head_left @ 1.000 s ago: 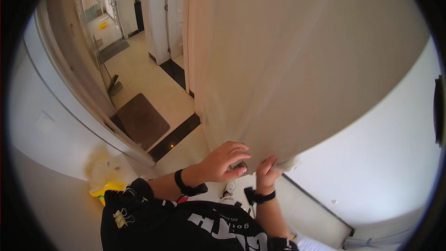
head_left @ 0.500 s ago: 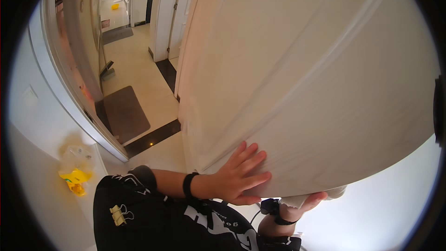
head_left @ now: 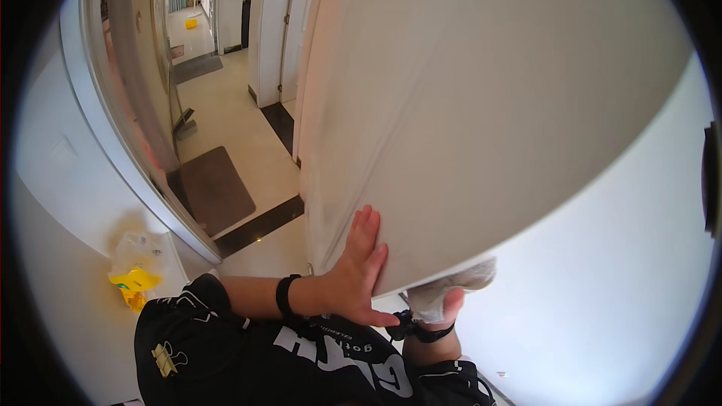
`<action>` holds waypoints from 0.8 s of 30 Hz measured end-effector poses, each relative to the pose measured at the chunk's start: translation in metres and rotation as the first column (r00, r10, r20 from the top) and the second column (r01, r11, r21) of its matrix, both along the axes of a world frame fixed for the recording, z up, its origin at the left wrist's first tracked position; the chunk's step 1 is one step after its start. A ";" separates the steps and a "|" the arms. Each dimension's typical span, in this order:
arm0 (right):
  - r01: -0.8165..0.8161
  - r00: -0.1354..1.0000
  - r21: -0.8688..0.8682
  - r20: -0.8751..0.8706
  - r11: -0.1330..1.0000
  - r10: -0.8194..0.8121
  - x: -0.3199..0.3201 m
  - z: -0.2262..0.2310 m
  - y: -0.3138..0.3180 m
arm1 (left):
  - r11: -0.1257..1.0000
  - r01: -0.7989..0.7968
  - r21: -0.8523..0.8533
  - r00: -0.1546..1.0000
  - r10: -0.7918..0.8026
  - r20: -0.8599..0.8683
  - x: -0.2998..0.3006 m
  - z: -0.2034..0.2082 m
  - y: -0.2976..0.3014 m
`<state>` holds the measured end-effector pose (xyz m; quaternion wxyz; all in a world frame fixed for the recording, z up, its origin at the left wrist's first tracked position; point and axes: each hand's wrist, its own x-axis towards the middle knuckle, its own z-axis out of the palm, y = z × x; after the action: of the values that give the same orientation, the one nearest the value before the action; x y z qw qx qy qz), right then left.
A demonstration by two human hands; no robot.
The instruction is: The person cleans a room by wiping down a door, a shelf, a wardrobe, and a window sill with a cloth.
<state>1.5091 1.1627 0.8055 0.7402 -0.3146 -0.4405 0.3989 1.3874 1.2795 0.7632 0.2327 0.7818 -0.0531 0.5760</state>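
Observation:
A large pale door fills the middle and right of the view, its free edge curving down toward me. My left hand rests on the door's face near its lower end, fingers stretched out, holding nothing. Beyond the door's edge, my right hand grips a light grey-beige cloth, which lies against the edge. Much of the right hand is hidden by the cloth. Dark bands circle both wrists, with a small black device by the right one.
On the left, a doorway opens onto a hall with a grey-brown mat and a dustpan. A dark threshold strip crosses the floor. A clear-and-yellow plastic bag sits by the left wall. A white wall stands at right.
The door's free edge now sits further left in view, showing more white wall. My left hand has shifted left, its fingers closer together. My right hand and the cloth have moved left and show more.

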 end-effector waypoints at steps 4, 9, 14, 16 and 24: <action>-0.038 0.991 -0.125 0.126 0.991 0.054 -0.034 -0.031 -0.008 | 0.999 0.039 -0.025 0.999 -0.038 0.023 -0.032 -0.009 0.012; -0.104 0.972 -0.112 0.200 0.988 0.125 -0.088 -0.052 -0.014 | 0.987 0.115 -0.109 0.993 -0.115 0.006 -0.075 -0.013 0.024; -0.151 0.945 -0.194 0.260 0.969 0.199 -0.133 -0.051 -0.004 | 0.933 0.200 -0.300 0.977 -0.214 -0.016 -0.114 -0.006 0.028; -0.130 0.956 -0.167 0.242 0.977 0.168 -0.153 -0.042 0.008 | 0.909 0.217 -0.355 0.968 -0.247 -0.040 -0.129 -0.007 0.037; -0.281 0.835 0.022 0.498 0.960 0.233 -0.168 -0.004 0.070 | 0.794 0.284 -0.538 0.945 -0.328 0.014 -0.185 -0.021 0.052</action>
<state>1.3415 1.2330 0.8016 0.5576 -0.3083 -0.6703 0.3805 1.2021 1.3311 0.7424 0.5323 0.6896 -0.0075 0.4910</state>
